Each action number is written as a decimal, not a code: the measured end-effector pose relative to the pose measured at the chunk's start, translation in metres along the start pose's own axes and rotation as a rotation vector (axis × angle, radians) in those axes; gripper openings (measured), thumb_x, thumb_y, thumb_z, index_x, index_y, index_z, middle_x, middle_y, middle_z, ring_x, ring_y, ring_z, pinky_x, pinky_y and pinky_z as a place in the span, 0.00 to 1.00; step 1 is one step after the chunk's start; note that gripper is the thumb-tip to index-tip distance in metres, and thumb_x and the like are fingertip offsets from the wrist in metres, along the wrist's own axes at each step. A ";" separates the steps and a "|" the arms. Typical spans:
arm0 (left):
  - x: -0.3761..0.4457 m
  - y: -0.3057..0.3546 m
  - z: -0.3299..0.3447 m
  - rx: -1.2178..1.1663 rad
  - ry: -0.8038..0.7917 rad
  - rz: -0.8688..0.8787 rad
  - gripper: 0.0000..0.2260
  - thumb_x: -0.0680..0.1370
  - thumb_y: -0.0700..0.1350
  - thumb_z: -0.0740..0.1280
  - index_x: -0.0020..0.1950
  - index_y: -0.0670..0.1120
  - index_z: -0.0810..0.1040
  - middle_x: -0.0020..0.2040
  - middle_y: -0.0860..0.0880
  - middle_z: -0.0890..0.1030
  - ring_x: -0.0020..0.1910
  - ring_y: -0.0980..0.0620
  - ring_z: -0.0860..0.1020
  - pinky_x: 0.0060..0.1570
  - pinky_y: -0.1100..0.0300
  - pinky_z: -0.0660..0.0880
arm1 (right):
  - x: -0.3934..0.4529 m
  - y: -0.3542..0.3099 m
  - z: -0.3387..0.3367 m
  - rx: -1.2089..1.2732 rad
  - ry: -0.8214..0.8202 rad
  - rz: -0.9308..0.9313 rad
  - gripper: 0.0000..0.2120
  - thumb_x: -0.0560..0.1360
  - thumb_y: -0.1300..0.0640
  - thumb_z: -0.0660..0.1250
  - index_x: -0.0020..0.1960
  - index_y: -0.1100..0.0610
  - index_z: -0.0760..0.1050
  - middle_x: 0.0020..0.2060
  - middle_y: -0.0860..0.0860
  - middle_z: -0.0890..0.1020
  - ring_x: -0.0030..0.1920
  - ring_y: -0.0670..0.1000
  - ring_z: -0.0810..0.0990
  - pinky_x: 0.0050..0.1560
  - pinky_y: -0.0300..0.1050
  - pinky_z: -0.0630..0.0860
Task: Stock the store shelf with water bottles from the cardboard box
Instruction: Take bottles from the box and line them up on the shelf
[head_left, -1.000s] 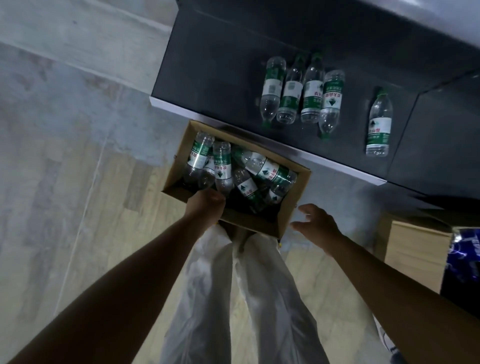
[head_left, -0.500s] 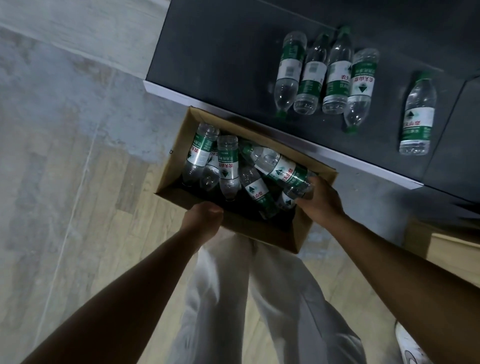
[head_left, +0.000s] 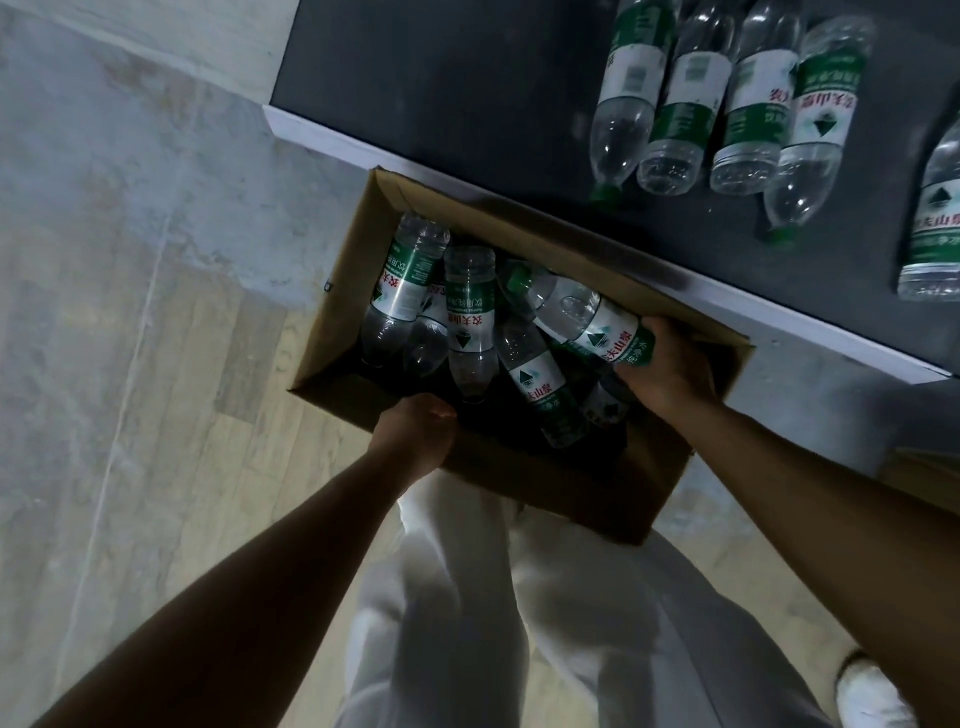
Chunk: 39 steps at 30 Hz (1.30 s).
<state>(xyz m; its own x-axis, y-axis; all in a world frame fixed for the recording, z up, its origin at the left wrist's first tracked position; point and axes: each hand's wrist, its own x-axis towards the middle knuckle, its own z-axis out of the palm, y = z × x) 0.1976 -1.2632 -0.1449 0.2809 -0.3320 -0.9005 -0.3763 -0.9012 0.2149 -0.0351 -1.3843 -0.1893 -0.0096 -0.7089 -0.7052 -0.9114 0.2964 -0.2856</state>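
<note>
Right hand wrapped round base end of a bottle lying atop others in cardboard box, frame ctr. Left hand gripping near box wall, fingers prob. curled under. Five bottles on dark shelf, upper right.

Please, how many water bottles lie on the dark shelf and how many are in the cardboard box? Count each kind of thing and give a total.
Clear plastic water bottles with green labels on the dark shelf: 5
Water bottles in the brown cardboard box: 6 visible, one gripped by the right hand; more may be hidden
Cardboard boxes: 1
Total: 11 bottles, 1 box
</note>
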 end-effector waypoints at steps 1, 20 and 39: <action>0.003 -0.001 0.000 0.034 -0.002 -0.005 0.11 0.78 0.40 0.61 0.56 0.49 0.79 0.52 0.47 0.80 0.47 0.50 0.80 0.43 0.58 0.79 | 0.001 0.000 0.003 -0.029 0.021 -0.005 0.27 0.72 0.56 0.71 0.69 0.54 0.66 0.66 0.56 0.74 0.67 0.60 0.71 0.64 0.54 0.69; 0.025 -0.006 -0.003 0.012 0.003 -0.068 0.11 0.79 0.43 0.59 0.39 0.55 0.74 0.34 0.50 0.81 0.28 0.52 0.83 0.32 0.58 0.81 | 0.011 0.008 0.054 -0.255 -0.320 -0.054 0.38 0.70 0.54 0.74 0.72 0.58 0.56 0.69 0.60 0.66 0.66 0.60 0.69 0.60 0.51 0.70; -0.027 0.000 -0.013 0.109 -0.039 0.095 0.12 0.78 0.40 0.61 0.58 0.49 0.79 0.57 0.48 0.81 0.55 0.48 0.80 0.50 0.61 0.74 | -0.039 -0.019 0.023 -0.019 -0.273 0.044 0.42 0.69 0.58 0.75 0.75 0.51 0.55 0.71 0.55 0.67 0.69 0.58 0.67 0.65 0.53 0.69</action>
<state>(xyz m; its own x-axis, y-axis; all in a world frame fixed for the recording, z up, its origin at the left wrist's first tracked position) 0.2016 -1.2576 -0.1157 0.2058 -0.4013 -0.8925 -0.4934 -0.8302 0.2595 -0.0083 -1.3475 -0.1709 0.0596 -0.4965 -0.8660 -0.9202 0.3090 -0.2405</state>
